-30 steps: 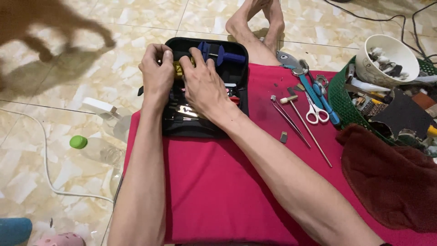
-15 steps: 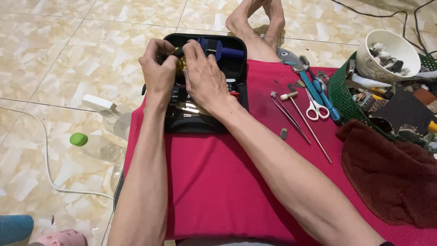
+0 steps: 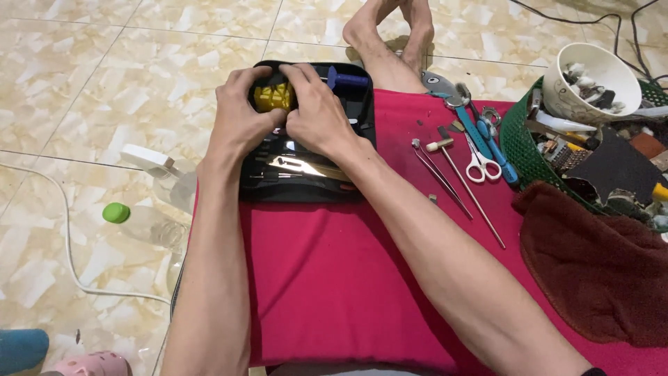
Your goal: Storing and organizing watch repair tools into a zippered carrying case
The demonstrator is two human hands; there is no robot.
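Cloth [image 3: 334, 292]: I'm seeing it lying nearest, red, soft.
Case [image 3: 362, 118]: lying at 12 o'clock, open, stiff.
Left hand [image 3: 240, 115]: curling on the yellow part.
Right hand [image 3: 316, 111]: pinching it too.
Yellow part [image 3: 271, 97]: sitting in the case top, looking small, light, rigid; gripping its sides seems best.

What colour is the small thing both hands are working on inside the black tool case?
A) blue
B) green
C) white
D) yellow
D: the left hand and right hand close around a small yellow block at the top of the open black tool case; the blue-handled tool lies beside them, untouched.
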